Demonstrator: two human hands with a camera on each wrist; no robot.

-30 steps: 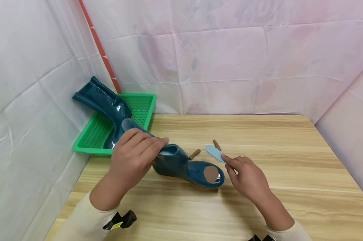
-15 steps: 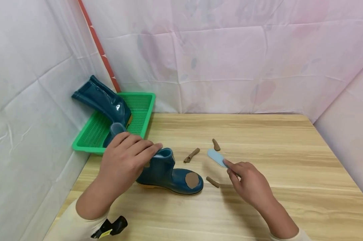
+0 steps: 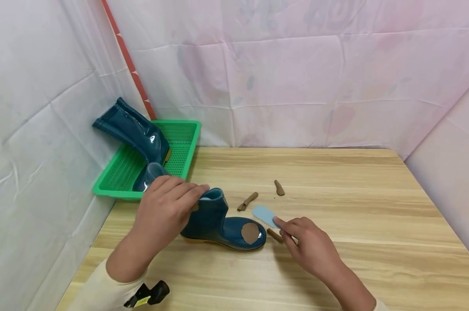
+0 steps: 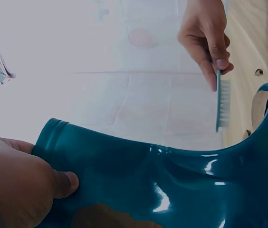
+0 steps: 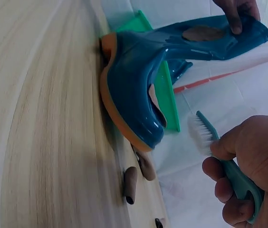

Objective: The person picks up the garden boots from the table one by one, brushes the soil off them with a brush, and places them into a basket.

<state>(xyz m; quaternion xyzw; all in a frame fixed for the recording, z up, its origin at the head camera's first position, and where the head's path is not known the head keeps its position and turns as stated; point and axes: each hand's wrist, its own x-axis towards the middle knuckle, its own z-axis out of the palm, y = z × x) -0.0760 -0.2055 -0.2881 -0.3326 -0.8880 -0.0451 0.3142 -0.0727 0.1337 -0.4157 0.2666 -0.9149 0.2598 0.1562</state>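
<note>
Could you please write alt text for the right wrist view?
A right hand grips a teal brush, bristles facing a blue boot with brown patches, held by the left hand. Brown pieces lie on the wood-grain table; a green basket shows behind.

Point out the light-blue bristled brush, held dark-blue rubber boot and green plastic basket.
Light-blue bristled brush (image 3: pixel 263 215), head view: smooth back.
Held dark-blue rubber boot (image 5: pixel 142 58), right wrist view: ankle.
Green plastic basket (image 3: pixel 118 194), head view: near rim.

No text is showing legibly, faint lettering (image 3: pixel 329 11) is blurring on the backdrop (image 3: pixel 285 77), a yellow label (image 3: pixel 142 301) is sitting unreadable on black wrist gear (image 3: pixel 161 292)
</note>
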